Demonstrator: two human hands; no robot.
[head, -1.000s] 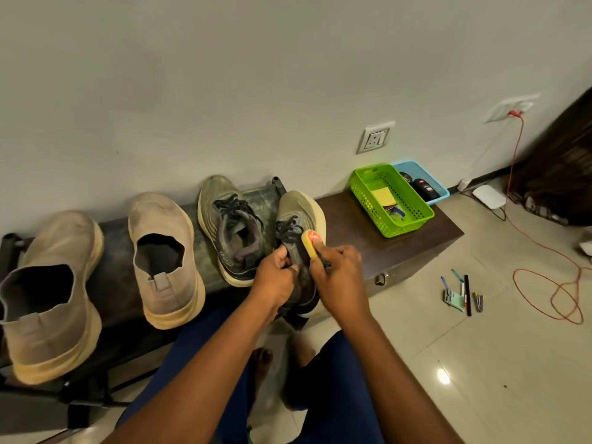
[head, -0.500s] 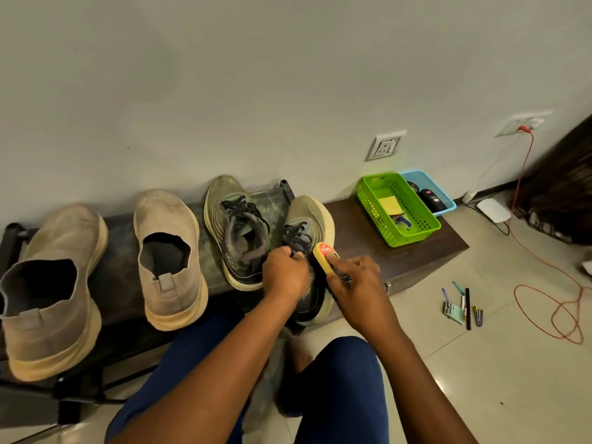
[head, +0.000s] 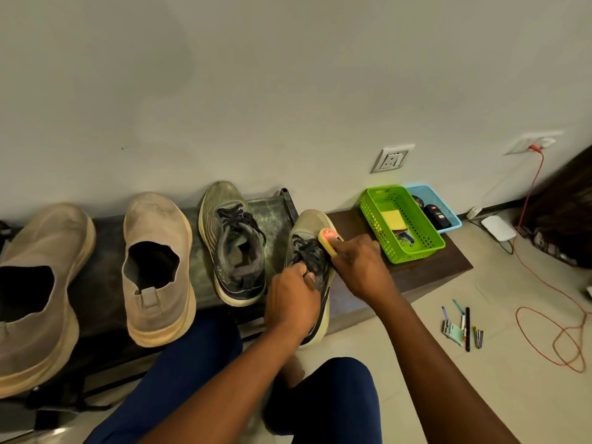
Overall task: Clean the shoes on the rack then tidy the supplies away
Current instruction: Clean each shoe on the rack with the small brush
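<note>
A seated person's knees in dark blue trousers point(head: 179, 382) fill the foreground, bare forearms reaching out to an olive lace-up running shoe point(head: 315, 229) tilted off the front edge of the low counter point(head: 413, 277). The left hand point(head: 293, 299) curls round the shoe's collar and laces, gripping it firmly; the right hand point(head: 358, 267) closes round a yellow shoe brush point(head: 327, 241) with a red label, its face pressed against the shoe's upper just beside the laces. To the left of the held shoe, its olive mate point(head: 232, 241) stands flat on the dark green rack top point(head: 272, 216), toe to the wall. Further left of it sit two beige slip-on shoes, one point(head: 157, 270) next to the olive mate and the other point(head: 38, 290) at the frame's left edge. To the right of the held shoe, a green plastic basket point(head: 378, 219) rests on the counter, a yellow sponge point(head: 393, 217) lying inside; a blue basket point(head: 448, 203) touches its far side and holds dark containers. On the tiled floor, right of the counter, lie several pens point(head: 463, 328) and a looped red cable point(head: 551, 334). A wall socket point(head: 392, 159) sits above the baskets.
</note>
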